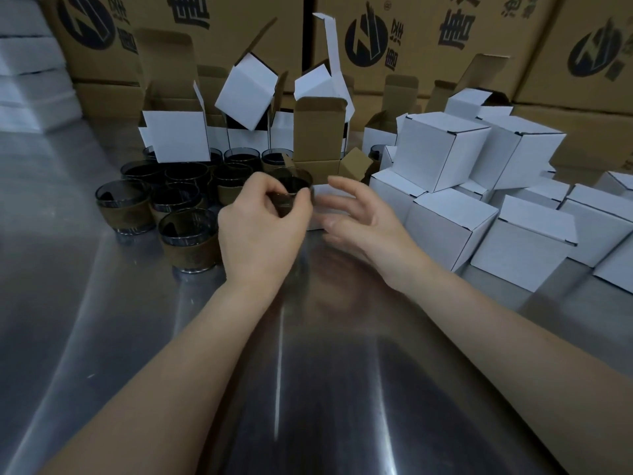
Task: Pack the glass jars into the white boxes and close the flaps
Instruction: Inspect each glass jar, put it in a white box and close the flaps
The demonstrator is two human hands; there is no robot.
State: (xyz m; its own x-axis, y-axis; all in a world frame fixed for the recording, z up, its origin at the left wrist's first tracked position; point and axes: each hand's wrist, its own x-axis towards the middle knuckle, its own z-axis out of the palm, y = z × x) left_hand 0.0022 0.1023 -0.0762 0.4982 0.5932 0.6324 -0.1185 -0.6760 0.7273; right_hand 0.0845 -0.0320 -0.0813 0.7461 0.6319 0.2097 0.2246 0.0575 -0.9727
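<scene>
Jar (pixel 294 193) pinched at its rim by the left hand (pixel 260 228), poised before the open box (pixel 320 149); right hand (pixel 356 214) spread wide, probably to steady it.

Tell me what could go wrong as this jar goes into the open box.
The left hand pinches the jar near its rim only, so it may slip. The right hand is open, not gripping the open box, which might slide or tip as the jar lands. The loose jars stand close beside the left hand and could be knocked.
</scene>
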